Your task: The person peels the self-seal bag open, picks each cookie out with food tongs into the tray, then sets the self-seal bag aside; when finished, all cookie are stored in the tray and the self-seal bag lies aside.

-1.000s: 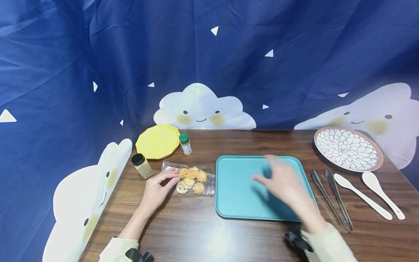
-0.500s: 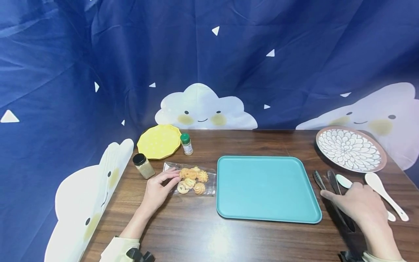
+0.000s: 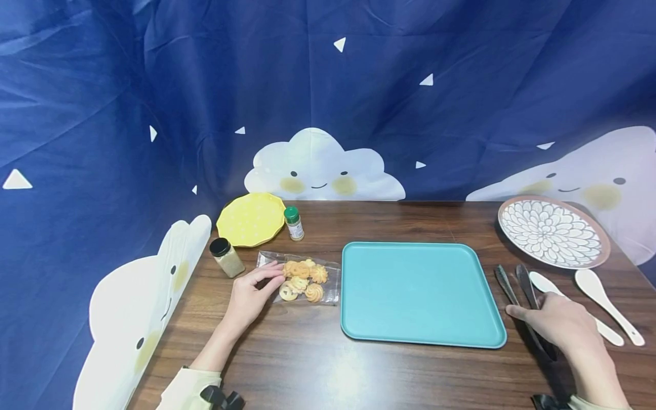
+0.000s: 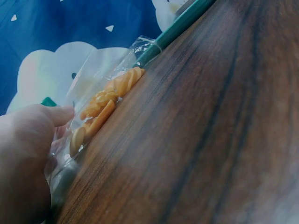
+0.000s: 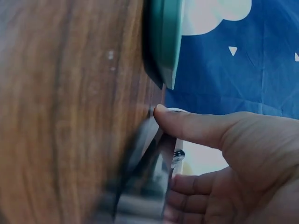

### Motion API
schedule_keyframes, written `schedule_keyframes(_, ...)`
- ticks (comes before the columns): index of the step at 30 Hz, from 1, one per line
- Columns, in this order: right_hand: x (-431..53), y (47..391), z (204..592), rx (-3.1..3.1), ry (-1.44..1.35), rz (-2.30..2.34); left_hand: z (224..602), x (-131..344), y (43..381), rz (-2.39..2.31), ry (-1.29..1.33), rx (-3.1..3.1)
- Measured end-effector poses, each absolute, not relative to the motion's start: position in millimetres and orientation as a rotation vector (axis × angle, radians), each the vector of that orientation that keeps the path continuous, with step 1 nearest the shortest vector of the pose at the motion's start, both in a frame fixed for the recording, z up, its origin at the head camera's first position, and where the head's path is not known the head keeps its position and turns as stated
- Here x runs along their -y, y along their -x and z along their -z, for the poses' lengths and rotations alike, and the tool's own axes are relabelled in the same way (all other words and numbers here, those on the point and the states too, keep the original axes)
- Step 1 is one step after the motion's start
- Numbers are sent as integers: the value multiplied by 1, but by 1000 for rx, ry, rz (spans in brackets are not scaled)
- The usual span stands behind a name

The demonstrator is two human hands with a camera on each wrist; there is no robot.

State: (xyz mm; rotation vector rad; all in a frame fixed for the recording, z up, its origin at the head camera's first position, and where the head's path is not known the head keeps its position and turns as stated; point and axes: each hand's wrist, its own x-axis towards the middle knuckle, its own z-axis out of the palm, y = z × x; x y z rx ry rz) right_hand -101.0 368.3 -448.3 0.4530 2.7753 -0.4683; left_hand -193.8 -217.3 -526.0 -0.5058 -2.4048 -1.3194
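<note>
A clear plastic bag of cookies (image 3: 299, 279) lies on the table left of the tray. My left hand (image 3: 252, 293) holds its left end, with the thumb and fingertips close by the cookies; the left wrist view shows the fingers behind the film. At the right, my right hand (image 3: 566, 324) grips a pair of metal tongs (image 3: 523, 285) around the middle. Its thumb (image 5: 182, 123) lies along one arm and the fingers are on the other side. The tongs' two tips stand apart, pointing away from me, and part of the right arm is hidden beneath the hand.
A teal tray (image 3: 422, 293) lies between the hands. Two white spoons (image 3: 607, 299) are right of the tongs, below a flower-patterned plate (image 3: 553, 232). At the back left are a yellow plate (image 3: 251, 219), a green-capped shaker (image 3: 294, 224) and a black-lidded jar (image 3: 227, 258).
My right hand has moved right from over the tray to the tongs and now grips them. The left hand has stayed at the bag of cookies.
</note>
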Motion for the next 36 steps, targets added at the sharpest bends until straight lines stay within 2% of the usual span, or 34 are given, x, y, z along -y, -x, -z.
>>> schedule_keyframes(10,-343,116,436,-3092,-371,629,526,218,195,1390,451,2402)
schedule_keyframes(21,-217,162,422,-3163,361,680,519,213,190,1453,401,2416)
schedule_keyframes(27,-161,181,429,-3003,462,584,526,214,188,1483,354,2436)
schedule_keyframes(36,-115,189,427,-2989,555,438,524,217,194,1475,364,2405)
